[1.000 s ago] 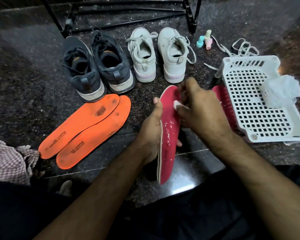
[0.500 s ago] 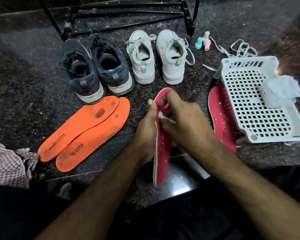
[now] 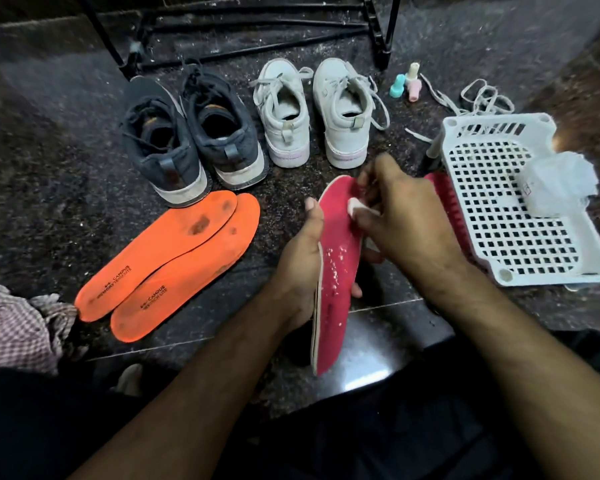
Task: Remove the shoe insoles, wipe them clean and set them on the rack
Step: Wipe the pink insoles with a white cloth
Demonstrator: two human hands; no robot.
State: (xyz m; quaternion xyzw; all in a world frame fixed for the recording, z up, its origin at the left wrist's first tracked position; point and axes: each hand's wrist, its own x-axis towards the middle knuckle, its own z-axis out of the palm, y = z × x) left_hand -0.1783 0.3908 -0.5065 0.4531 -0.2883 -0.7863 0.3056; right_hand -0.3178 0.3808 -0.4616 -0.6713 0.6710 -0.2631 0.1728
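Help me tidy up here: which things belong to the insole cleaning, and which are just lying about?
In the job: red insole held by left hand; white wipe in right hand; second red insole; orange insoles; black rack.

Lying about: small bottles, loose laces, checked cloth, white basket.

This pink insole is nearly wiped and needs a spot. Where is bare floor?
Bare floor lies left of the dark shoes, and in a strip between the orange insoles and the left hand. It is crowded by the white basket, where the second pink insole lies.
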